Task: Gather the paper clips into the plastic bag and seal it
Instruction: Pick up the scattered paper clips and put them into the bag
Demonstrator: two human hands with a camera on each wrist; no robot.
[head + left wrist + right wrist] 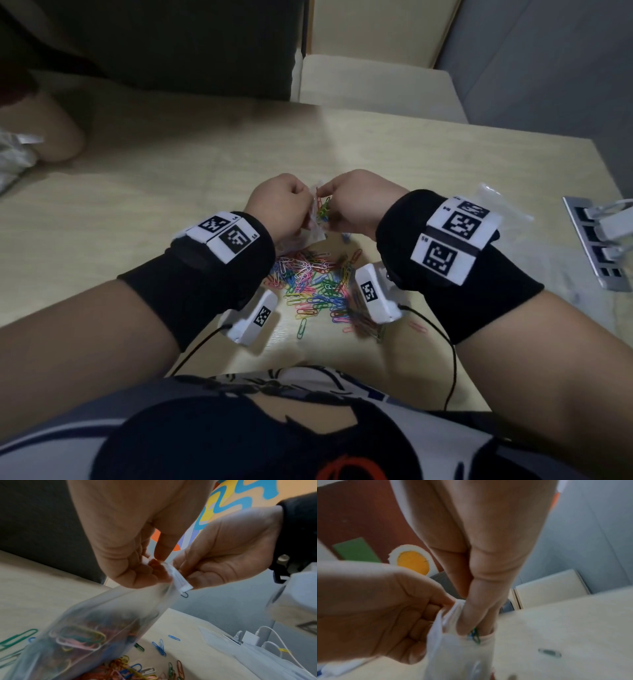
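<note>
A clear plastic bag (pixel 102 622) hangs a little above the table with several coloured clips inside. My left hand (pixel 305 209) pinches its rim, as the left hand (pixel 145 563) (pixel 423 615) also shows in both wrist views. At the bag's mouth (pixel 458 649), my right hand (pixel 330 212) pinches a small bunch of paper clips (pixel 475 635), fingertips (pixel 462 624) pushed into the opening. In the left wrist view the right hand (pixel 185 573) is against the bag's zip strip. A pile of loose coloured paper clips (pixel 315 284) lies on the table under both wrists.
The light wooden table (pixel 171 192) ends at the right and at my body. A second clear bag (pixel 496 202) and a silver power strip (pixel 596 246) with white plugs lie at the right. A stray pink clip (pixel 419 327) sits apart. Crumpled white material (pixel 13 161) is at the left edge.
</note>
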